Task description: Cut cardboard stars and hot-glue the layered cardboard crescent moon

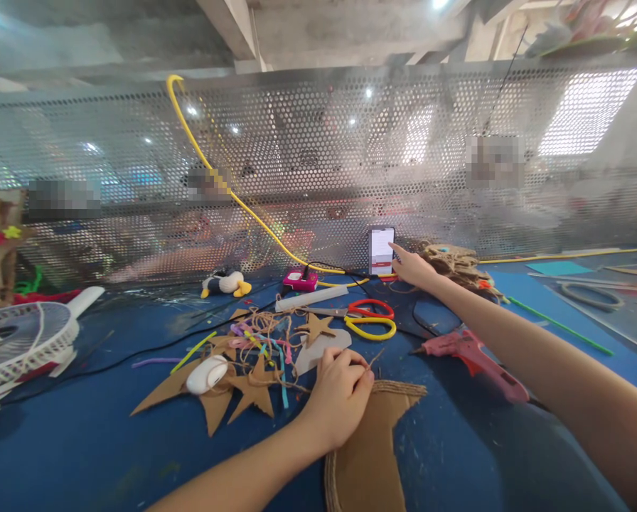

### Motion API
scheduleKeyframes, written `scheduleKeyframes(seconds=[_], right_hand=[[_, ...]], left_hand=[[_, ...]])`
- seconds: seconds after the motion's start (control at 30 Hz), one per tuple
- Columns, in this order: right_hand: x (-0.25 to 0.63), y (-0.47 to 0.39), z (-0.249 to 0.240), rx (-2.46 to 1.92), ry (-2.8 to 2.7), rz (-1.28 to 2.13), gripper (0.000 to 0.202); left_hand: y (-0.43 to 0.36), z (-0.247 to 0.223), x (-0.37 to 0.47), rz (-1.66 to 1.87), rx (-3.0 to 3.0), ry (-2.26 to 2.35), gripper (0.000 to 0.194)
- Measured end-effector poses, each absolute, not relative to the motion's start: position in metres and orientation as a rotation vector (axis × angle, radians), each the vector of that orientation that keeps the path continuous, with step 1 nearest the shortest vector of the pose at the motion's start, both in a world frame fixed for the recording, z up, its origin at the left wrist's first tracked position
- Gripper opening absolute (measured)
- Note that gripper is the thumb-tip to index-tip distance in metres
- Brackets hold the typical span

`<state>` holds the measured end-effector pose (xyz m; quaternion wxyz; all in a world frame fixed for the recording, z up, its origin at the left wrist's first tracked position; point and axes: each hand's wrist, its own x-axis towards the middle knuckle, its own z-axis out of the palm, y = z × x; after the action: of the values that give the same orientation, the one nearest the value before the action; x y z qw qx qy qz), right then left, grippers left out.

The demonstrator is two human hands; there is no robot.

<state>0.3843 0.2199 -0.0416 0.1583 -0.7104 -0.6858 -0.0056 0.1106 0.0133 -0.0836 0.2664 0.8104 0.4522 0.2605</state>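
My left hand (343,395) is closed, thumb against fingers, on brown twine (300,388); a short end pokes out by the thumb. It rests at the top edge of a curved piece of layered cardboard (369,448). My right hand (414,269) reaches forward with its index finger stretched out to the lit screen of a phone (381,250) leaning on the mesh panel; it holds nothing. Left of my left hand lie cardboard stars (254,390), a white oval object (206,375) and a tangle of twine and coloured strips (265,331).
Scissors (372,318) with red and yellow handles lie behind my left hand. A pink glue gun (475,359) rests beneath my right forearm. A white fan (25,341) stands at left. A plush toy (225,284) and a magenta power block (300,279) sit by the perforated panel (308,156).
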Motion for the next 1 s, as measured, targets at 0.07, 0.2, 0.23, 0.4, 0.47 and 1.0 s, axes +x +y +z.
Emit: scheduleKeyframes(seconds=[0.07, 0.2, 0.23, 0.4, 0.47, 1.0], right_hand=[[0.383, 0.218, -0.043, -2.035, -1.966, -0.024, 0.066], [0.382, 0.219, -0.045, -2.039, -1.975, 0.001, 0.062], [0.382, 0.220, -0.044, -2.037, -1.972, 0.007, 0.062], [0.384, 0.223, -0.041, -2.028, -1.952, 0.005, 0.063], [0.384, 0.223, -0.040, -2.032, -1.953, -0.007, 0.063], [0.382, 0.209, -0.042, -2.084, -1.972, -0.004, 0.055]], left_hand=[[0.013, -0.084, 0.111, 0.706, 2.185, 1.219, 0.035], [0.012, -0.085, 0.110, 0.706, 2.180, 1.220, 0.034], [0.012, -0.084, 0.110, 0.705, 2.180, 1.222, 0.034], [0.012, -0.082, 0.110, 0.697, 2.181, 1.229, 0.033], [0.013, -0.082, 0.111, 0.698, 2.180, 1.229, 0.034], [0.013, -0.082, 0.110, 0.713, 2.184, 1.220, 0.035]])
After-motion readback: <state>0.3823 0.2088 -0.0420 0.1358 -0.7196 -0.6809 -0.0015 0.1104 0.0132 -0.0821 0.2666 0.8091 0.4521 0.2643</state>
